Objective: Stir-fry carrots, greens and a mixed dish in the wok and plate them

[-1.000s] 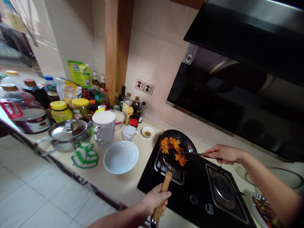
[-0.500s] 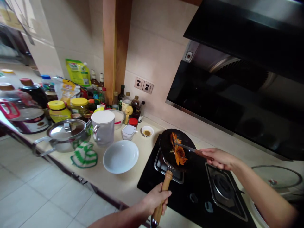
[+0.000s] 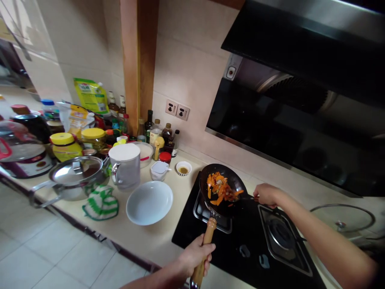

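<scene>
Round the handle [image 3: 209, 230] curls left grip [image 3: 197, 253]; right grip [image 3: 267, 195] clasps spatula [image 3: 249, 198].

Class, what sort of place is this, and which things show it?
Probably a home kitchen: a wok sits on a two-burner stove, with a range hood above and seasoning bottles along the counter.

Two bare hands [image 3: 196, 253] [image 3: 267, 194], uncovered wrists [image 3: 181, 264], bare forearms [image 3: 321, 235]
</scene>
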Demonstrator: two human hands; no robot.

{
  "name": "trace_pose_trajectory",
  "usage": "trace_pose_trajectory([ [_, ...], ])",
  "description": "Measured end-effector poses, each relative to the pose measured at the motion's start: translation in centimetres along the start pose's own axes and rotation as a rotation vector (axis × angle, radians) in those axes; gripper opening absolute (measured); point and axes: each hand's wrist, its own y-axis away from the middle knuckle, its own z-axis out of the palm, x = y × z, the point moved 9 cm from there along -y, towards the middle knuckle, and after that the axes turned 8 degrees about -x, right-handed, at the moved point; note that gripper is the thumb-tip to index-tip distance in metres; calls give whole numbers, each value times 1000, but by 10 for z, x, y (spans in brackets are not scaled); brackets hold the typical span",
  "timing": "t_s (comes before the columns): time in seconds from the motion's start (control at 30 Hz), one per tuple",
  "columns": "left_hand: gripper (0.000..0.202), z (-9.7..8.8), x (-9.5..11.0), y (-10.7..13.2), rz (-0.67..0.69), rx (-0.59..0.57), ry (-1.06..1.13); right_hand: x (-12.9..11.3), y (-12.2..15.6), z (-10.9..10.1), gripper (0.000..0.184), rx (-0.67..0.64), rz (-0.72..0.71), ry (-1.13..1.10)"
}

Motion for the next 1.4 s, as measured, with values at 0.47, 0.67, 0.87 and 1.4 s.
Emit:
trace_pose_trajectory([
  [0.47, 46, -3, 0, -2, 3, 17, -50, 26, -3, -11, 52, 379, 29, 252],
  [0.67, 49, -1, 2, 0, 9, 20, -41, -2, 7, -19, 48, 447, -69, 198],
  [0.87, 43, -2, -1, -2, 1, 21, -26, 12, 27, -28, 22, 127, -190, -48],
  [1.4, 44, -2, 0, -1, 5, 30, -21, -32, 26, -11, 28, -14, -218, -219],
])
